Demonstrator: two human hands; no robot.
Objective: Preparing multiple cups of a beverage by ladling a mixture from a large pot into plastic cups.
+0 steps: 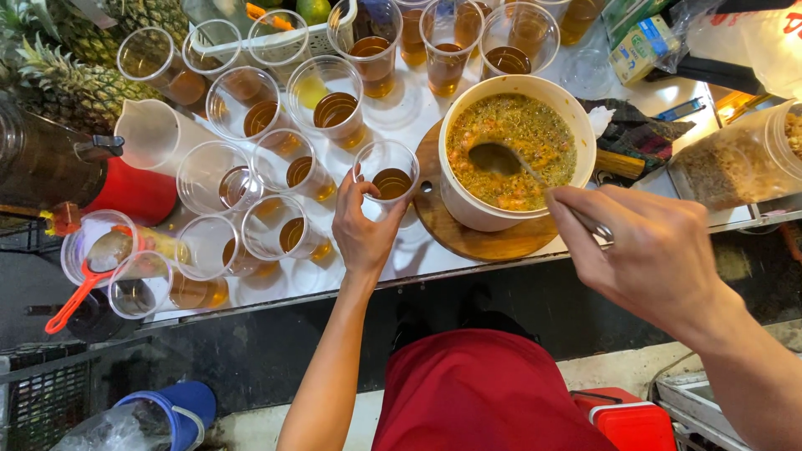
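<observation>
Left hand wraps a clear plastic cup at frame centre, beside the white bowl of chunky greenish mix. Cup looks light, thin-walled and squashable; likely best held mid-wall, gently. Right hand pinches the metal ladle by its handle end; its scoop sits in the mix.
</observation>
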